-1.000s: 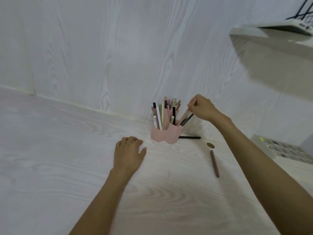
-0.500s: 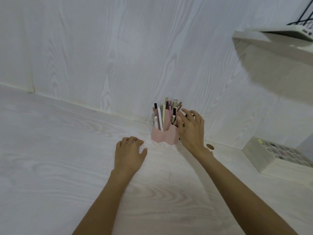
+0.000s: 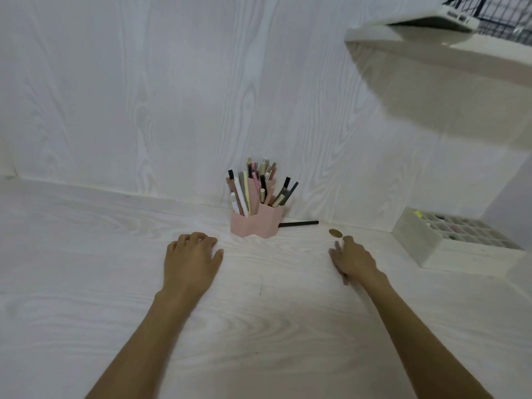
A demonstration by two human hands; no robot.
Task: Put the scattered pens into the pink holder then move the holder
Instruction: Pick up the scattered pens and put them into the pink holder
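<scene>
Right hand (image 3: 352,262), frame centre-right, covers a brown pen (image 3: 344,279) on the bench (image 3: 86,254); whether its fingers pinch it cannot be told. Left hand (image 3: 190,262) rests flat, fingers spread. Holder (image 3: 254,224) at centre is crowded: the pen may jam or tip it. Black pen (image 3: 299,223) lies behind, easily missed.

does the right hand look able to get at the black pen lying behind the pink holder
Probably yes. The black pen lies flat on the desk, sticking out to the right of the pink holder, and nothing stands between it and the right hand, though that hand seems busy with another pen.
</scene>
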